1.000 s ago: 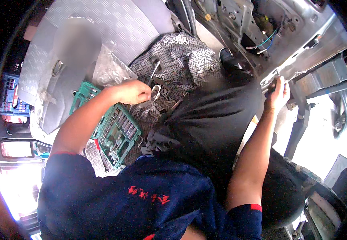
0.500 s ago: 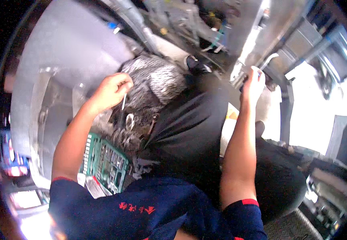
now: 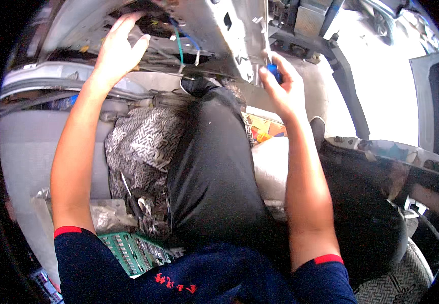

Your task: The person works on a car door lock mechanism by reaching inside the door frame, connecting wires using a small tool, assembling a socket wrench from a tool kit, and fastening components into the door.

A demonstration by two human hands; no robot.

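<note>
Up at the left, my left hand (image 3: 119, 53) is raised with thumb and fingers apart and nothing in it. It is in front of a dark opening (image 3: 153, 25) in a bare metal panel (image 3: 204, 25), where green and blue wires (image 3: 180, 45) hang. My right hand (image 3: 285, 88) is closed on a blue-handled screwdriver (image 3: 274, 74), upright by the panel's right edge; its tip is hard to make out. A thin metal rod (image 3: 126, 185) lies on a patterned black-and-white cloth (image 3: 146, 134) left of my leg.
A green socket-set case (image 3: 130, 251) lies at the lower left, beside a clear plastic bag (image 3: 110, 215). A grey seat (image 3: 52, 147) takes up the left side. Near my right forearm is an orange-and-yellow box (image 3: 266, 129). A dark vehicle part (image 3: 356, 197) stands at the right.
My left hand has let go of the thin rod, which now lies on the cloth, and has risen to the panel. My right hand appears farther left as the view has turned.
</note>
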